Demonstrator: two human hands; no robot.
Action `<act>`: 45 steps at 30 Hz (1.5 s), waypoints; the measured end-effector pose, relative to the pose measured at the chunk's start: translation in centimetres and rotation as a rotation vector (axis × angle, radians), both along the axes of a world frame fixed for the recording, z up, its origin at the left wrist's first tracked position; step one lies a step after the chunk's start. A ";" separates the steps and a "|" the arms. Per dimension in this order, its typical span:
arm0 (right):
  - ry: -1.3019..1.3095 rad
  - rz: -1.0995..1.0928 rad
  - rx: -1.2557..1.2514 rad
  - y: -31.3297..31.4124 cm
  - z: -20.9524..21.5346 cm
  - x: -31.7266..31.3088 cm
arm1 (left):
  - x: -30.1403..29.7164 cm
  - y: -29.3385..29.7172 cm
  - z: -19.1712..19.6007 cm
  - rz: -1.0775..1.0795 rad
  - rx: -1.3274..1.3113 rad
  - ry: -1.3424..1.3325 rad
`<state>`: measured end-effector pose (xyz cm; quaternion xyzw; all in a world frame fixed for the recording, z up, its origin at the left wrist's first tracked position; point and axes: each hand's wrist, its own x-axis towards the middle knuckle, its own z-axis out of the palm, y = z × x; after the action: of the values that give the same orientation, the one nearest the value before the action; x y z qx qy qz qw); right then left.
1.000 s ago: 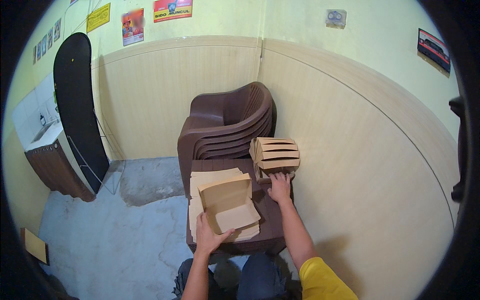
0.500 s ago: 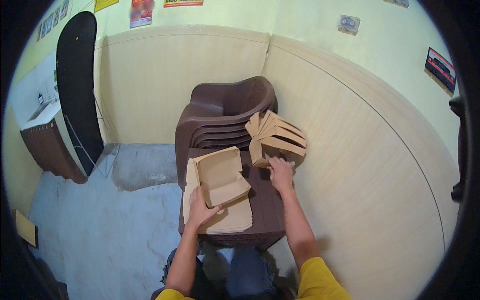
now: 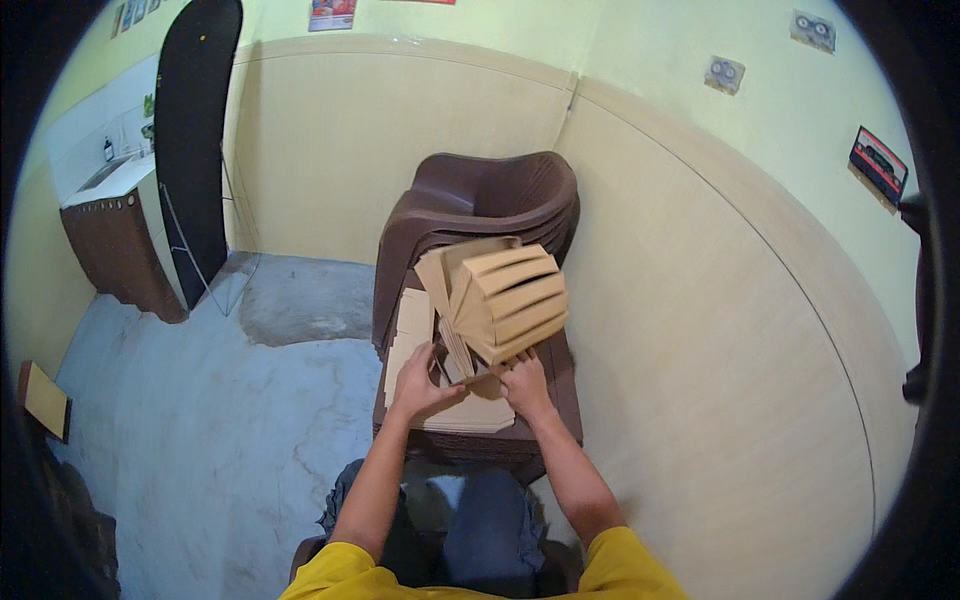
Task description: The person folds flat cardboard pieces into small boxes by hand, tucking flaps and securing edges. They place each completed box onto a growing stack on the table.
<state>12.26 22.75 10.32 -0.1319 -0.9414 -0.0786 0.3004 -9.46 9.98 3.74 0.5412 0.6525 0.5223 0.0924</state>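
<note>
Mid-frame, the nest of cardboard boxes (image 3: 522, 298) lies just above the right hand (image 3: 526, 385), long edges slanting up to the right, lower edge in that nearer hand's curled fingers, while the left hand (image 3: 417, 387) spreads thumb from fingers, its hold unclear
</note>
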 end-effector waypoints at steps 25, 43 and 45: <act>0.069 0.009 -0.057 0.3 -6.4 2.7 | 0.0 1.5 -0.4 0.061 0.160 -0.263; 0.433 0.052 0.083 3.1 -11.9 3.6 | 0.9 2.9 3.9 0.258 -0.203 -0.128; 0.432 0.081 -0.068 3.2 -11.9 4.0 | 1.2 3.0 4.0 0.295 -0.262 -0.155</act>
<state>16.24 25.93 -1.63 -0.1177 -0.8617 -0.0045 0.4935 -8.26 13.01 7.74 0.3813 0.7780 0.4808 0.1346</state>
